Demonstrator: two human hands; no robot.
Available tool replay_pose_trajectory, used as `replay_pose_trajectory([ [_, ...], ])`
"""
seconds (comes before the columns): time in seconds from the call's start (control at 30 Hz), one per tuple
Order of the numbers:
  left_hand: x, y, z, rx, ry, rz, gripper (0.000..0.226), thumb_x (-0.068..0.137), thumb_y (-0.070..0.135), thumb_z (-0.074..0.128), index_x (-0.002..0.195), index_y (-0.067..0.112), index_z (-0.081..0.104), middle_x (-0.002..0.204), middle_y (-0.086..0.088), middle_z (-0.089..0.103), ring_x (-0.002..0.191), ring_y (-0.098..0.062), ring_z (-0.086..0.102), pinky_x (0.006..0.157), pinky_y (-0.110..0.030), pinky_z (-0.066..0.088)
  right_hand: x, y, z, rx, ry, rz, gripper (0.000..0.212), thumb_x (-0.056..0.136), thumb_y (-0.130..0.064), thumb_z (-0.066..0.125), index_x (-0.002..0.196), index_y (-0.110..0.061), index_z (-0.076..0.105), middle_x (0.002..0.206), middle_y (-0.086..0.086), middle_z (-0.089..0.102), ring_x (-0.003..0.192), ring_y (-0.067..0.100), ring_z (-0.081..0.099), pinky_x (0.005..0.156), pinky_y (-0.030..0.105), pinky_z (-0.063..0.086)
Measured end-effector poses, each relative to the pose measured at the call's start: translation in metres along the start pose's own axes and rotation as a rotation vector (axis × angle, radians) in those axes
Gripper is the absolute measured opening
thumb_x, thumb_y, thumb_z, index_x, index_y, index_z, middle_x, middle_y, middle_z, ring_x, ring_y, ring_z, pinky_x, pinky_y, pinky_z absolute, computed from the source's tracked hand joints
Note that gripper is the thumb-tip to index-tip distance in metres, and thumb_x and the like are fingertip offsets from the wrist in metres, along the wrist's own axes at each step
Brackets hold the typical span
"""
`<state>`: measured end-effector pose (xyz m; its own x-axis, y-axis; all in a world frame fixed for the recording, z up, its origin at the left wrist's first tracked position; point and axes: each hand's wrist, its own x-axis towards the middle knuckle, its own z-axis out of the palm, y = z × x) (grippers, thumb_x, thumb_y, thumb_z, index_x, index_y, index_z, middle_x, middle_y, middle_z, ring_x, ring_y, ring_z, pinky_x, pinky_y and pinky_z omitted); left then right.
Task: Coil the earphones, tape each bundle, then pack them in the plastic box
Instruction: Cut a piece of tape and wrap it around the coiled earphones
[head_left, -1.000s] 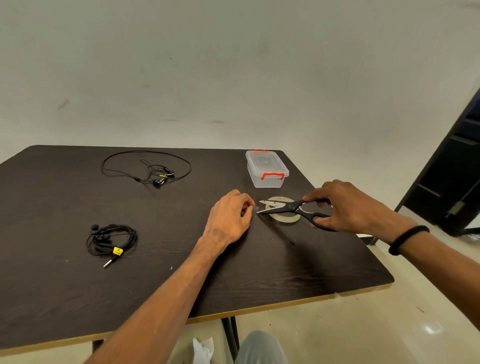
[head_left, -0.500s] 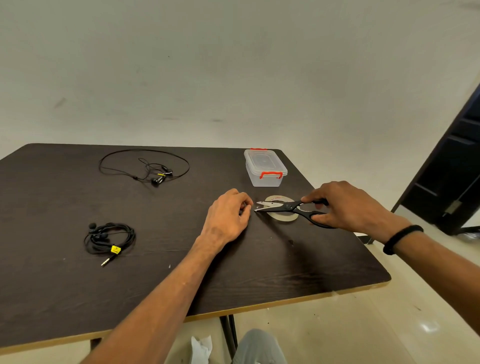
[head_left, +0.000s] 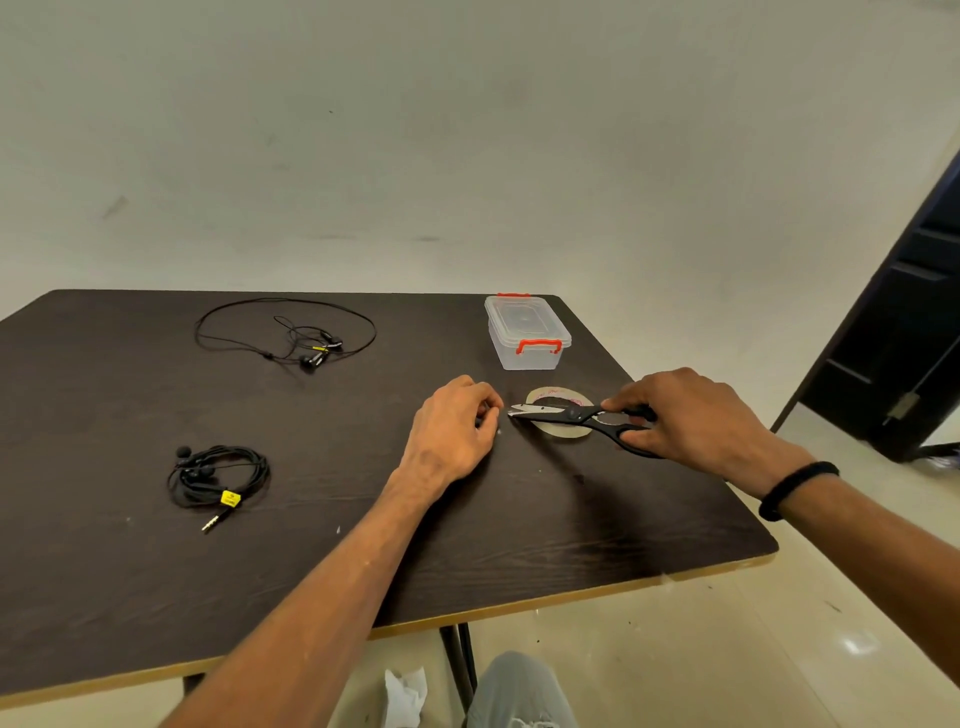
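Note:
A coiled black earphone bundle (head_left: 218, 475) with a yellow tag lies at the table's left. A second earphone (head_left: 291, 332) lies uncoiled at the back. The clear plastic box (head_left: 527, 332) with red latches stands shut at the back right. Just in front of it lies a clear tape roll (head_left: 561, 434). My right hand (head_left: 696, 415) grips black scissors (head_left: 571, 415) over the roll, blades nearly together, tips pointing left. My left hand (head_left: 452, 431) rests on the table, fingertips pinched right at the scissor tips. They seem to hold the clear tape's end, which barely shows.
The dark wooden table (head_left: 130, 597) has a pale front edge (head_left: 571, 597) close to me and a right edge beside my right wrist. A dark door (head_left: 904, 332) stands at the right. My knee and a white scrap (head_left: 405, 691) show below the table.
Both hands stay almost where they were. The scissor blades have come closer together at my left fingertips.

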<state>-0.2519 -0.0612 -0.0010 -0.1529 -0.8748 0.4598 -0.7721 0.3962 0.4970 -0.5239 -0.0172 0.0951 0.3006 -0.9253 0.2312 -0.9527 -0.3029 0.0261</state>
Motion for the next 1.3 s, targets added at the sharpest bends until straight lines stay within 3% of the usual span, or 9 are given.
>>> replay_pose_trajectory([
  [0.13,0.0,0.0,0.001,-0.004,-0.004,-0.007,0.013,0.098,0.029,0.066,0.109,0.028,0.072,0.099,0.011,0.06,0.088,-0.008,0.062,0.075,-0.023,0.051,-0.005,-0.003,0.002,-0.015,0.013,0.024,0.033,0.092,-0.037,0.075,0.124,-0.044,0.074,0.104,-0.009,0.078,0.092,0.019,0.067,0.063,0.03,0.042],
  [0.3,0.002,-0.001,0.002,0.003,0.034,-0.048,0.012,0.097,0.027,0.065,0.105,0.025,0.073,0.097,0.009,0.061,0.085,-0.01,0.063,0.077,-0.03,0.056,-0.013,-0.009,0.009,-0.045,0.017,0.044,0.034,0.094,-0.041,0.073,0.127,-0.045,0.071,0.11,-0.01,0.077,0.098,0.019,0.068,0.061,0.027,0.034],
  [0.5,0.004,-0.009,0.0,-0.135,0.172,-0.228,0.011,0.096,0.022,0.066,0.101,0.023,0.075,0.093,0.008,0.067,0.077,-0.007,0.063,0.077,-0.026,0.057,-0.024,-0.017,0.011,-0.052,0.028,0.037,0.032,0.094,-0.039,0.073,0.126,-0.045,0.071,0.11,-0.012,0.075,0.1,0.019,0.067,0.064,0.03,0.037],
  [0.63,0.004,-0.009,0.0,-0.168,0.164,-0.234,0.009,0.097,0.024,0.066,0.103,0.027,0.073,0.094,0.009,0.065,0.076,-0.005,0.061,0.074,-0.021,0.051,-0.032,-0.016,0.015,0.076,-0.027,0.062,0.038,0.093,-0.035,0.077,0.129,-0.045,0.072,0.118,-0.014,0.075,0.102,0.014,0.067,0.07,0.03,0.042],
  [0.77,0.005,-0.01,0.001,-0.183,0.157,-0.249,0.01,0.098,0.025,0.067,0.107,0.026,0.072,0.098,0.007,0.067,0.081,-0.008,0.063,0.081,-0.025,0.058,-0.041,-0.009,0.021,0.321,-0.122,0.053,0.041,0.088,-0.027,0.086,0.126,-0.038,0.075,0.109,-0.009,0.078,0.092,0.006,0.068,0.081,0.03,0.058],
  [0.97,0.002,-0.005,-0.001,-0.201,0.168,-0.232,0.012,0.099,0.033,0.068,0.107,0.027,0.073,0.091,0.011,0.067,0.076,-0.004,0.062,0.073,-0.016,0.05,-0.046,0.016,0.016,0.257,-0.194,-0.066,0.042,0.087,-0.035,0.085,0.128,-0.037,0.075,0.103,-0.016,0.076,0.09,0.003,0.067,0.078,0.014,0.052],
  [1.07,-0.007,0.003,-0.008,-0.314,0.188,-0.217,0.011,0.098,0.036,0.068,0.103,0.029,0.075,0.083,0.013,0.069,0.076,-0.006,0.064,0.066,-0.012,0.05,-0.041,0.023,0.017,0.138,-0.212,-0.139,0.041,0.089,-0.041,0.083,0.129,-0.036,0.075,0.089,-0.016,0.066,0.082,0.004,0.059,0.077,0.022,0.05],
  [1.17,-0.026,0.011,-0.02,-0.561,0.185,-0.261,0.011,0.094,0.042,0.072,0.098,0.035,0.078,0.08,0.014,0.072,0.076,-0.005,0.064,0.067,-0.013,0.051,-0.033,0.027,0.013,0.223,-0.306,-0.104,0.039,0.088,-0.037,0.084,0.126,-0.034,0.076,0.067,-0.013,0.062,0.067,0.001,0.06,0.065,0.017,0.045],
  [1.3,-0.06,0.019,-0.049,-0.815,0.144,-0.253,0.016,0.09,0.047,0.076,0.098,0.034,0.079,0.077,0.013,0.068,0.073,-0.008,0.058,0.072,-0.027,0.051,-0.02,0.024,-0.005,0.22,-0.516,-0.085,0.039,0.089,-0.036,0.084,0.127,-0.036,0.074,0.071,-0.025,0.073,0.072,-0.006,0.067,0.072,0.014,0.05],
])
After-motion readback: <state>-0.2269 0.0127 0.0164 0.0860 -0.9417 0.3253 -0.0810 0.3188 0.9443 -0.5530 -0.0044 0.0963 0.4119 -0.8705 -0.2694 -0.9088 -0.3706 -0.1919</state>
